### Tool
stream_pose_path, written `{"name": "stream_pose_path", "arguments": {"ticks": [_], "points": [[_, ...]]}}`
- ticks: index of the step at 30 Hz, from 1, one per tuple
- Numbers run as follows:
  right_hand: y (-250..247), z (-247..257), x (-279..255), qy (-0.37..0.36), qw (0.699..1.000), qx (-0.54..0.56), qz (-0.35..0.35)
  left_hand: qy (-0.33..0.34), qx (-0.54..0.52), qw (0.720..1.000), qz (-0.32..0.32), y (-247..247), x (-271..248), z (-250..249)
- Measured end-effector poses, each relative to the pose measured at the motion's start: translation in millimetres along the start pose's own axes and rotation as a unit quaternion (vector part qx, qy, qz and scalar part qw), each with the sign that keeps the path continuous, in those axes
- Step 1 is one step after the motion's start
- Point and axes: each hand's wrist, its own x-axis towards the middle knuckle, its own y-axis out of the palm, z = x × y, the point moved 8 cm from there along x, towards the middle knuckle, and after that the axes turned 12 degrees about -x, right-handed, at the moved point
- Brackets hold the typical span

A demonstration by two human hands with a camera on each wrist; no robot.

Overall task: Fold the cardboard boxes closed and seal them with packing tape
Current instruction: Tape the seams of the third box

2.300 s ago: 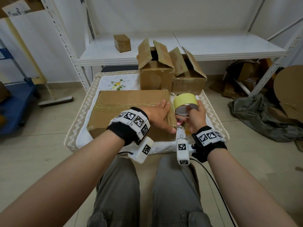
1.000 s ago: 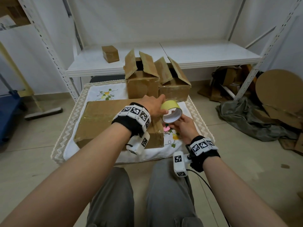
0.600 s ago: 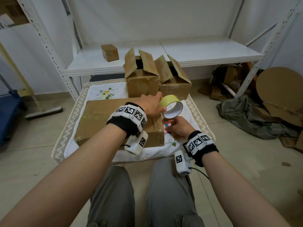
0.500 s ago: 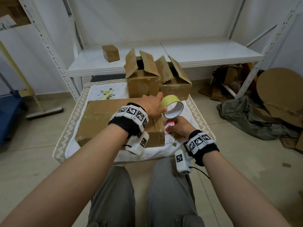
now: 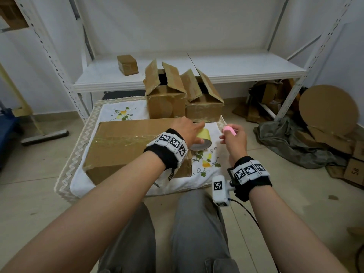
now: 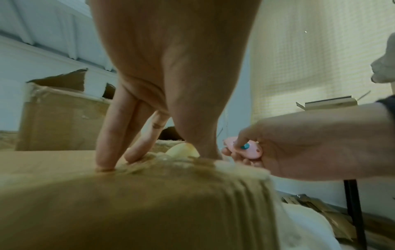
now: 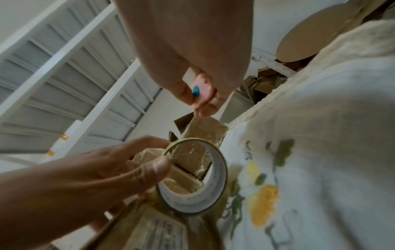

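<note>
A large closed cardboard box with shiny tape across its top lies on the cloth-covered table. At the box's right end my left hand holds the yellow tape roll. In the right wrist view its thumb and a finger pinch the roll's rim. In the left wrist view other fingers press straight down on the box top. My right hand is raised just right of the roll and grips a small pink cutter, its blue slider next to the thumb.
Two smaller boxes with flaps standing open sit at the table's far edge. A small closed box is on the white shelf behind. Cardboard scraps, a grey cloth and a round cardboard disc lie on the floor at right.
My right hand let go of the tape roll, picked up the pink cutter from the table and lifted it to the right. My left hand took the roll and lowered it at the box's end.
</note>
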Motion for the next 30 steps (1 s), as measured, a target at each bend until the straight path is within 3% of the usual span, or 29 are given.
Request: {"name": "stream_pose_path", "arguments": {"ticks": [6, 11, 14, 18, 23, 26, 30], "points": [[39, 27, -17, -0.073, 0.984, -0.091, 0.134, -0.026, -0.120, 0.992, -0.003, 1, -5, 29], [47, 38, -24, -0.101, 0.968, -0.104, 0.204, -0.049, -0.211, 0.976, -0.004, 8, -12, 52], [50, 42, -27, -0.148, 0.944, -0.182, 0.232, -0.037, -0.213, 0.976, -0.016, 9, -15, 54], [55, 47, -25, -0.216, 0.903, -0.332, 0.166, -0.022, -0.206, 0.978, -0.021, 8, -17, 50], [45, 65, -23, -0.268, 0.902, -0.332, 0.072, -0.009, -0.196, 0.980, -0.023, 7, -19, 46], [49, 76, -28, -0.317, 0.881, -0.346, 0.060, 0.000, -0.190, 0.981, -0.028, 8, -20, 45], [49, 70, -27, -0.333, 0.880, -0.334, 0.052, 0.009, -0.174, 0.984, -0.026, 10, -21, 43]]}}
